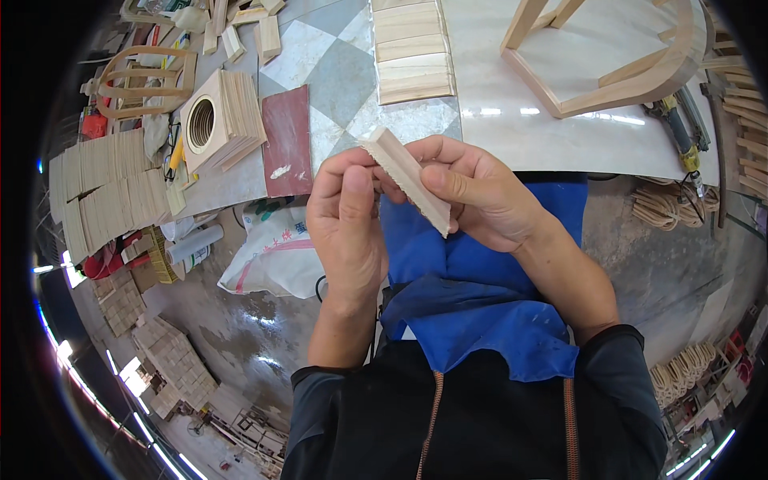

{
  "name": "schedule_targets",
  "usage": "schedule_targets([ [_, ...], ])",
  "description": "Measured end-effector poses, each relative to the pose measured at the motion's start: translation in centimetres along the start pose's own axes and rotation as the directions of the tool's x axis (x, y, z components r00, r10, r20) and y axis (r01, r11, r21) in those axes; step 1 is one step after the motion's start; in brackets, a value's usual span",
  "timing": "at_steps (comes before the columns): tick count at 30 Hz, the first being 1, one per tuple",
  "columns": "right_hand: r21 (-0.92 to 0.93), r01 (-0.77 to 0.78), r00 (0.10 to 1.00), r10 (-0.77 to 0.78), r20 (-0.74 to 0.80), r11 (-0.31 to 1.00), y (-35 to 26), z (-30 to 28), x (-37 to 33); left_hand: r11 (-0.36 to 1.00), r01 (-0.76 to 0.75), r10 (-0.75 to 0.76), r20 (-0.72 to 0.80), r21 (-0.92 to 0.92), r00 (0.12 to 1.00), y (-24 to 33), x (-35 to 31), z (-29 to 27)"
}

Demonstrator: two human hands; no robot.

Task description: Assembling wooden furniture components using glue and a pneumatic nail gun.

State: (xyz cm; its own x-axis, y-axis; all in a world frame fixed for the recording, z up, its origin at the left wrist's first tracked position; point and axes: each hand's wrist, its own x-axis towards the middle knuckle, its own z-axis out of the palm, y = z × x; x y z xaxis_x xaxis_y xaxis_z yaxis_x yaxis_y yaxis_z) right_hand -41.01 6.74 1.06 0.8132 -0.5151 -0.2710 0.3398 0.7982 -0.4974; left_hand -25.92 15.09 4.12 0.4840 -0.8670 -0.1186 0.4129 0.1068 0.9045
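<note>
A short, pale wooden strip [410,178] with a groove along its face is held at a slant in front of me, over the table's near edge. Its left long edge looks rough and ragged. My right hand [484,188] pinches it, thumb on the top face and fingers behind. My left hand [344,212] is closed at the strip's rough side, with its curled fingers reaching against and partly behind it. The left thumb points up, apart from the wood. Where the fingertips go behind the strip is hidden.
A row of wooden slats [412,48] and a dark red board [286,140] lie on the table. Right stands a curved wooden frame [552,96] near a power tool [684,148]; left, stacked panels with a round hole [240,120]. A white sack [272,252] sits below.
</note>
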Motion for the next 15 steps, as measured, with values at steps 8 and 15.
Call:
schedule_targets([
  [8,-0.515,0.251,0.937,-0.339,-0.083,0.82,-0.7,-0.7,-2.1,0.946,0.048,-0.07,0.057,0.32,0.996,-0.3,-0.9,-0.2],
  [15,-0.814,0.168,0.877,-0.461,-0.134,0.556,-2.3,-2.2,-6.8,0.901,0.12,-0.199,0.151,0.417,0.968,-2.1,-1.5,2.7],
])
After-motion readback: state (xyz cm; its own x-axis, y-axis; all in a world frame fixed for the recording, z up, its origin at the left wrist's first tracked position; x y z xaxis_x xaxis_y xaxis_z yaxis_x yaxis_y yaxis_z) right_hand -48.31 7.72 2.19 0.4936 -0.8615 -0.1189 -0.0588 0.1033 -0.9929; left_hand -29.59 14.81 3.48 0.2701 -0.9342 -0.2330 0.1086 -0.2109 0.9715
